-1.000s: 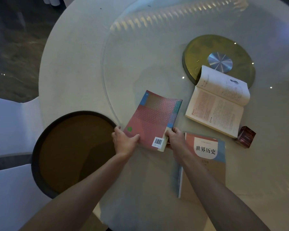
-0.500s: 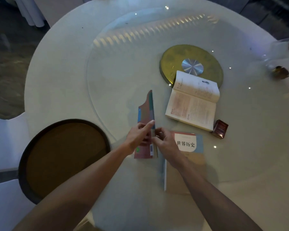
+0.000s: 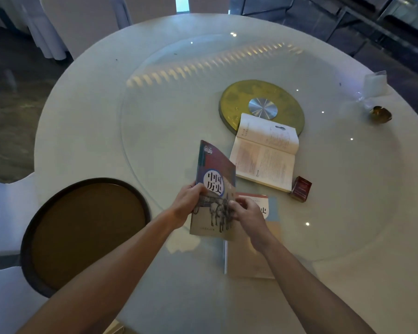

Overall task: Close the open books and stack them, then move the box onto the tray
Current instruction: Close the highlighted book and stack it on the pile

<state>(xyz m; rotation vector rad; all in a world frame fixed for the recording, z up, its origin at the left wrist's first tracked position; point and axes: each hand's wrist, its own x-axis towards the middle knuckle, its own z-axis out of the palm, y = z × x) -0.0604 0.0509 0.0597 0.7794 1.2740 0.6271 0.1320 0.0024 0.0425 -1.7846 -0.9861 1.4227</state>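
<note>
While we look down over the round white table (image 3: 87,121), our two bare hands hold a closed history book (image 3: 214,189) up off the glass, front cover toward us, tilted with its top edge leaning away. Our left hand (image 3: 187,204) grips the book's left edge, fingers curled behind and thumb on the cover. Our right hand (image 3: 247,214) pinches the lower right part of the cover near the printed horses, fingers bent close together. Beneath that hand lies a second closed book (image 3: 270,242), flat on the glass, its cover partly hidden by the wrist and by the raised book. Beyond it an open book (image 3: 265,155) rests pages up, its far edge overlapping the gold disc (image 3: 241,97) at the middle of the glass turntable (image 3: 167,112). Just beside the open book's near right corner sits the small dark red box (image 3: 300,189); whether it touches the book we cannot tell. The round brown tray (image 3: 82,227) with a dark rim lies at the near left, overhanging the table's edge, well apart from the box. At the far right of the table stand a clear plastic stand (image 3: 375,84) and a small brass-coloured dish (image 3: 380,114). White chair covers (image 3: 3,208) show at the left.
</note>
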